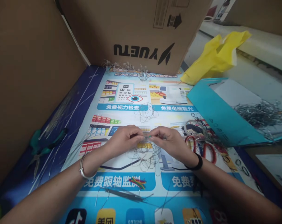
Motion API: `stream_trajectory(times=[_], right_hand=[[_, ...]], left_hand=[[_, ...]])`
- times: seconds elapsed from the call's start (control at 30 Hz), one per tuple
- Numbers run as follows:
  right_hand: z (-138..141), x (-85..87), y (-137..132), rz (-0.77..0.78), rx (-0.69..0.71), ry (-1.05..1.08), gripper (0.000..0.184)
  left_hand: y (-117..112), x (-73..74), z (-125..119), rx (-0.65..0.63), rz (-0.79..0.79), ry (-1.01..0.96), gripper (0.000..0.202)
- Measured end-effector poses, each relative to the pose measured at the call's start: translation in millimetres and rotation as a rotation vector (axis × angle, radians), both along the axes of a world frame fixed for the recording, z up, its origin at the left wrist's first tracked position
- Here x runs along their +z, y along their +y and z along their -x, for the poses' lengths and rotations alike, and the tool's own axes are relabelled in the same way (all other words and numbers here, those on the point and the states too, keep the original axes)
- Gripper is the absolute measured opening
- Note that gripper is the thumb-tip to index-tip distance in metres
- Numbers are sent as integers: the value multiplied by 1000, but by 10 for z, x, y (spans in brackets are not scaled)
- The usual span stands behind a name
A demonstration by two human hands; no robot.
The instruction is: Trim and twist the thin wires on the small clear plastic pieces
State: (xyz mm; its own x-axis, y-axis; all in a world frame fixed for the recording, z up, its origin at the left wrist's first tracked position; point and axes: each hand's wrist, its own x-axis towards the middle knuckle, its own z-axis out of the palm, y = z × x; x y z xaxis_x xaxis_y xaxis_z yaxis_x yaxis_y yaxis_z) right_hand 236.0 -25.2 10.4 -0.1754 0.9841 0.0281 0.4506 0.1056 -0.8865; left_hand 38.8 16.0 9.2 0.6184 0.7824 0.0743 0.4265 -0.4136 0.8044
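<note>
My left hand (124, 138) and my right hand (170, 141) meet over the middle of a printed poster mat (122, 199). Both pinch a small thin wire piece (147, 136) between thumb and fingertips; it shows a bit of green at the right fingertips. A silver bangle sits on my left wrist, a black band on my right. Below the hands lies a loose tangle of thin wire loops (144, 155). Another small wire tangle (146, 112) lies just beyond the hands.
A large cardboard box (136, 31) stands at the back, a cardboard wall at left. Red-handled scissors (203, 147) lie right of my hand. A teal folder (215, 112) holds a wire pile (260, 113). Green pliers (41, 146), straight wires, coloured rubber bands (138, 182), yellow bag (213, 56).
</note>
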Motion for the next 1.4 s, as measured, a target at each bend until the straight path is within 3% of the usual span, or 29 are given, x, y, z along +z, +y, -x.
stream_trajectory(times=[0.3, 0.5, 0.7, 0.97, 1.13, 1.27, 1.4], right_hand=[[-46, 86, 120, 125, 182, 98, 11], [-86, 94, 150, 240, 167, 310, 19], [-138, 211, 145, 297, 142, 336, 24], [-241, 425, 110, 247, 94, 417, 24], [-407, 561, 104, 126, 35, 281, 18], [-616, 662, 135, -46, -90, 105, 17], [-798, 762, 235, -193, -218, -74, 12]], left_hand=[[-5, 187, -82, -30, -104, 29, 9], [36, 222, -142, -44, -79, 7, 10], [105, 329, -233, -92, -106, -14, 10], [131, 497, -425, -69, -62, -105, 12], [206, 629, -474, -91, 7, -130, 14], [448, 657, -365, 125, -49, -81, 15], [769, 508, -251, 243, -46, -45, 14]])
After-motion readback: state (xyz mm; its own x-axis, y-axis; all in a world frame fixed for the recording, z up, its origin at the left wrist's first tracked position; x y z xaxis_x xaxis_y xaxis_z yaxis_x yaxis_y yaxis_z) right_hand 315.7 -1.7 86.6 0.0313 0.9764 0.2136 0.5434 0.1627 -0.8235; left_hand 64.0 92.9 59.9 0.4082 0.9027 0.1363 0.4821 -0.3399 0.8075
